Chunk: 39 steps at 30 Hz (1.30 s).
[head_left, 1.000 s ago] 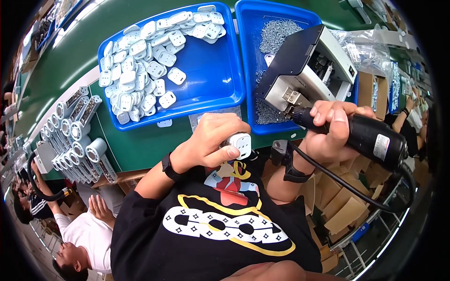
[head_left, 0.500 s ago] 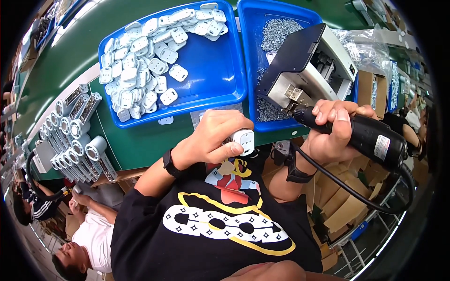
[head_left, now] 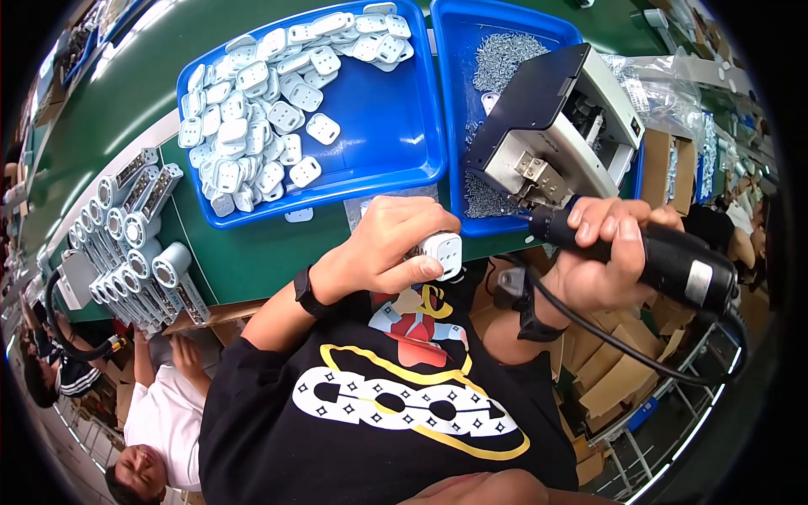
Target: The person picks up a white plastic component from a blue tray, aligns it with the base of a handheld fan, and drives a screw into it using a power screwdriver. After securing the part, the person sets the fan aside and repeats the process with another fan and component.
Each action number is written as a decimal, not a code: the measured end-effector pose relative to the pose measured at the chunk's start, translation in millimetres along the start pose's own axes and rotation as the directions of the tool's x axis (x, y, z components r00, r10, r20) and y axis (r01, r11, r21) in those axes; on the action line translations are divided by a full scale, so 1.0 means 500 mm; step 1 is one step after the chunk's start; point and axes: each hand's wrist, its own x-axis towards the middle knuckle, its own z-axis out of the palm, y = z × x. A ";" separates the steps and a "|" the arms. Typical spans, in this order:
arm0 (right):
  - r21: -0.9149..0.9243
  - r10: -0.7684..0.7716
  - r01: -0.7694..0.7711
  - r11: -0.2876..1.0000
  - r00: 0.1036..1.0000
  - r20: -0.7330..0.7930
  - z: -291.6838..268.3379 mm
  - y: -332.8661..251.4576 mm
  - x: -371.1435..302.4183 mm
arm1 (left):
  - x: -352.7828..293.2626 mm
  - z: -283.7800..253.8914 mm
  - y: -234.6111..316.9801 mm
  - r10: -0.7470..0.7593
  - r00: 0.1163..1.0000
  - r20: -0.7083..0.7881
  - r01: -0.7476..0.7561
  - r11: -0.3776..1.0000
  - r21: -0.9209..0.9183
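My left hand [head_left: 383, 244] is closed around a small white plastic part [head_left: 446, 255], its rounded face with several small holes turned up and to the right. Most of its body is hidden by my fingers. In my right hand [head_left: 602, 265] is a black electric screwdriver [head_left: 683, 268], gripped around its barrel, its cord looping below my wrist. The screwdriver's tip points left, just below the metal outlet of a black and silver screw feeder [head_left: 526, 126]; a gap separates it from the white part.
Many white cover plates [head_left: 244, 126] fill the left side of a blue tray [head_left: 383, 126]. The feeder stands in a second blue tray [head_left: 446, 50] among loose screws [head_left: 503, 61]. Assembled grey-white units [head_left: 139, 227] line the table's left. Cardboard [head_left: 627, 362] lies lower right; another person sits lower left.
My right hand and the screwdriver have shifted a little right and down from the feeder's outlet. My left hand has barely moved. The person at lower left has moved their head and hands.
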 end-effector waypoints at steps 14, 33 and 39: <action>0.346 0.024 -0.193 0.918 0.899 0.437 0.059 -0.092 -0.009 | 0.000 0.003 0.002 0.018 0.999 0.027 -0.018 1.000 -0.012; 0.544 0.178 -0.304 0.782 0.946 0.272 0.044 -0.057 -0.040 | 0.004 0.001 0.019 -0.037 0.995 0.089 0.032 0.998 0.059; 0.592 0.064 -0.177 0.786 0.976 0.207 0.008 -0.071 -0.062 | 0.029 -0.019 0.102 -0.152 0.972 0.180 0.119 0.976 0.183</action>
